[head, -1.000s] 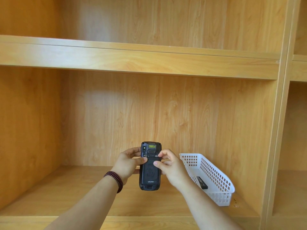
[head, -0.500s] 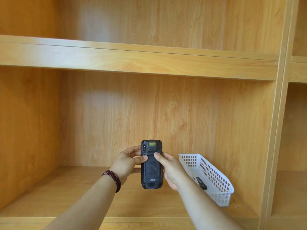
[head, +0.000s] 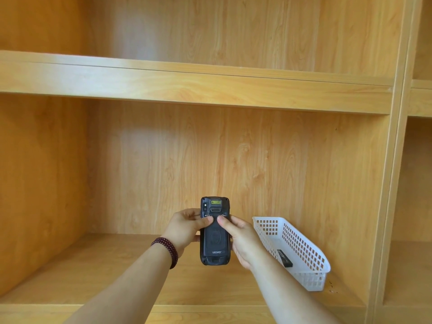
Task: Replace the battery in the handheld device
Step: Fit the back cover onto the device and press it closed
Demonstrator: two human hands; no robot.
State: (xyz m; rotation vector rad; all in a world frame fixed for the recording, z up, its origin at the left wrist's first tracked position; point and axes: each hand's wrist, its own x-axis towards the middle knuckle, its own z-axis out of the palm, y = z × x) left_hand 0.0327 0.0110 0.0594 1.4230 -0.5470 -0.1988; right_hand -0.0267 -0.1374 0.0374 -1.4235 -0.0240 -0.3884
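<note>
A black handheld device [head: 215, 242] is held upright with its back cover facing me, in front of the wooden shelf. My left hand [head: 185, 228] grips its left edge, thumb pressed on the upper back cover. My right hand [head: 243, 239] grips the right edge, its thumb beside the left thumb on the cover. The cover is shut on the device. A black battery [head: 284, 257] lies inside the white basket [head: 301, 244] to the right.
The white perforated basket stands on the lower wooden shelf [head: 93, 272], angled toward the right upright panel [head: 392, 183]. Another shelf board [head: 187, 83] runs overhead. A dark bead bracelet [head: 166, 250] is on my left wrist.
The device has risen slightly and stands straighter. My right thumb has slid onto the upper back cover, meeting the left thumb.
</note>
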